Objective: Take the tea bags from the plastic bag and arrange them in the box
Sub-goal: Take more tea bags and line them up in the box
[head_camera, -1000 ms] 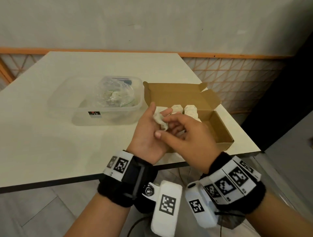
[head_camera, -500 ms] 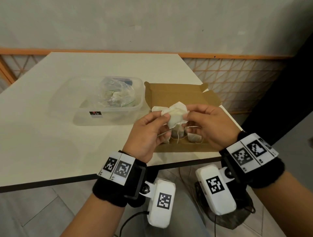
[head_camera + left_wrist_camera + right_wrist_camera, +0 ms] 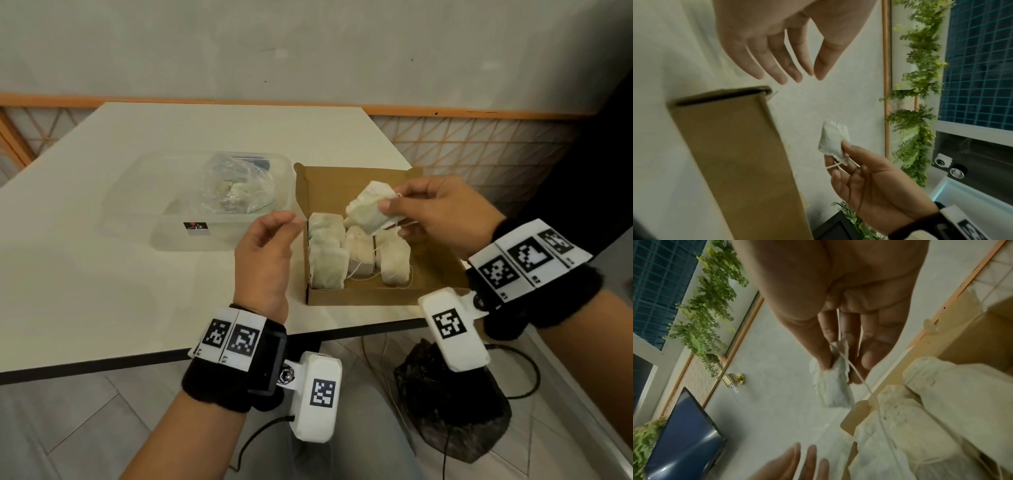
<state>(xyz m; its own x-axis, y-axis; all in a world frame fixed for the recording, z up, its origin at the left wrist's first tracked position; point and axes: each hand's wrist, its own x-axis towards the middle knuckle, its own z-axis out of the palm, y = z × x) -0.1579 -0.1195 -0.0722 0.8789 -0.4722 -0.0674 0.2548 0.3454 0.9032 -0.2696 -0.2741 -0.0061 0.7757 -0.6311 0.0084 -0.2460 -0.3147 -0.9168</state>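
We are holding one tea bag (image 3: 368, 209) above the open cardboard box (image 3: 356, 298), pinching it with the thumb and fingers of our right hand (image 3: 442, 214). Our left hand (image 3: 265, 255) is hanging beside the box, empty, its fingers relaxed and nearly straight. Other tea bags (image 3: 327, 253) are lying in the box, and the plastic bag (image 3: 236, 188) is sitting in a clear container (image 3: 137, 212).

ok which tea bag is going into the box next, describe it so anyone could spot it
Find the open cardboard box at the table's near right corner, beside the clear tub. The tea bag hangs above it, pinched by the right hand. It alone is in the air; the others lie packed in rows.
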